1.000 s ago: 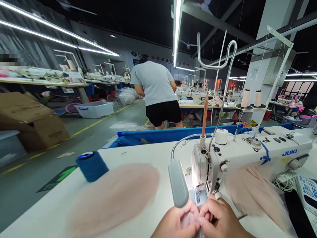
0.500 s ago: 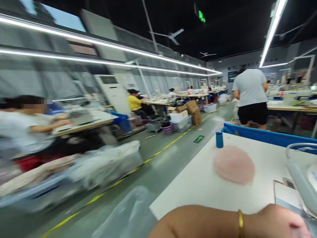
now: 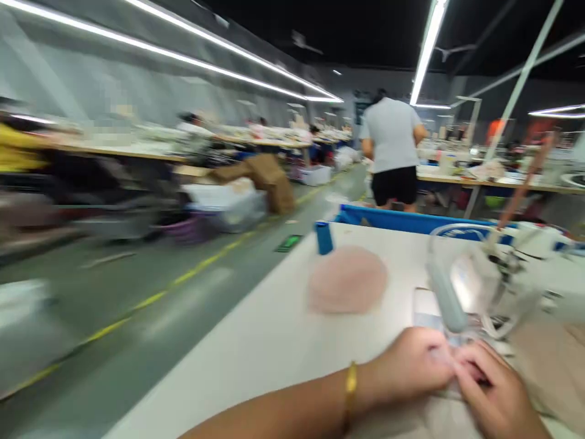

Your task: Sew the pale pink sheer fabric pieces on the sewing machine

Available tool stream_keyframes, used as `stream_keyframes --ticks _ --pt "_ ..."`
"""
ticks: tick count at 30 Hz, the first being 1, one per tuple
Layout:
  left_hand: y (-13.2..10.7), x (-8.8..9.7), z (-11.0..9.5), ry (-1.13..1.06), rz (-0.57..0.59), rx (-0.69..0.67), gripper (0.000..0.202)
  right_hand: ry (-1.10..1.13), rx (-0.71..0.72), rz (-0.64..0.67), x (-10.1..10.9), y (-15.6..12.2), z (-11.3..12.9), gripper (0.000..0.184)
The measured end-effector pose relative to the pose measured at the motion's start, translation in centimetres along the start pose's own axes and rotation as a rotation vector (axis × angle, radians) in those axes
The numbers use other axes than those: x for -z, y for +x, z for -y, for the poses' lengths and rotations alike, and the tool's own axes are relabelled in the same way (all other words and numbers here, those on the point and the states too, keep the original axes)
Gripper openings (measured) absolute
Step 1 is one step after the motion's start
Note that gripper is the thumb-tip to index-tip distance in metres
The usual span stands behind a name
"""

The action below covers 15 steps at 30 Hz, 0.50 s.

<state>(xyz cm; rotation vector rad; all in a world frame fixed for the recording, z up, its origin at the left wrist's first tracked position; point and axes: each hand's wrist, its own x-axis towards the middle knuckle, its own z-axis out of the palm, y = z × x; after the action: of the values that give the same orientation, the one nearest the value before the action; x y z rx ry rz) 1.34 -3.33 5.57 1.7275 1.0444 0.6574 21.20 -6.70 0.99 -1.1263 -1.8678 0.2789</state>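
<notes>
Close together at the table's front, my left hand (image 3: 414, 363), with a gold bracelet at its wrist, and my right hand (image 3: 496, 387) nearly touch at the fingertips. Both have curled, pinching fingers; what they hold, if anything, is blurred and hidden. Beige fabric (image 3: 551, 366) lies to the right of my right hand. Beyond the hands stands a white sewing machine (image 3: 507, 262) with a grey lamp-like arm (image 3: 445, 286). A flat piece of pink fabric (image 3: 348, 280) rests on the white tabletop (image 3: 256, 360), with a blue thread spool (image 3: 324, 238) behind it.
Blue cloth (image 3: 393, 218) edges the table's far side. A person in a grey shirt (image 3: 393, 134) stands beyond it. Along the aisle runs a yellow floor line (image 3: 196, 272), with cardboard boxes (image 3: 269, 183) and plastic bins. Other workers sit at tables on the left.
The view has swung right, bringing the sewing machine and beige fabric into sight. My right hand has come into view beside my left. The pink fabric and spool stay on the table.
</notes>
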Motion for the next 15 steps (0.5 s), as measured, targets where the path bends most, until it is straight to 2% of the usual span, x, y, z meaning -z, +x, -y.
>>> stream_keyframes --ticks 1,3,4,6,10,15 --pt "0.1 0.3 0.0 -0.008 0.004 -0.03 0.013 0.008 0.003 0.071 0.4 0.5 0.5 0.027" --pt "0.9 0.9 0.7 -0.018 0.011 -0.095 0.02 -0.016 -0.052 0.129 0.6 1.9 0.8 0.024" --pt "1.4 1.1 1.2 0.01 -0.017 -0.131 0.022 -0.021 -0.069 0.135 0.4 2.4 0.6 0.021" --pt "2.1 1.3 2.4 0.202 -0.115 -0.212 0.029 -0.027 -0.098 0.138 0.1 3.0 0.2 0.014" --pt "2.5 1.2 4.2 0.427 -0.165 -0.236 0.033 -0.046 -0.155 0.167 -0.6 2.8 0.3 0.013" --pt "2.8 1.2 5.0 0.559 -0.168 -0.216 0.033 -0.066 -0.21 0.212 -0.6 3.0 0.5 0.015"
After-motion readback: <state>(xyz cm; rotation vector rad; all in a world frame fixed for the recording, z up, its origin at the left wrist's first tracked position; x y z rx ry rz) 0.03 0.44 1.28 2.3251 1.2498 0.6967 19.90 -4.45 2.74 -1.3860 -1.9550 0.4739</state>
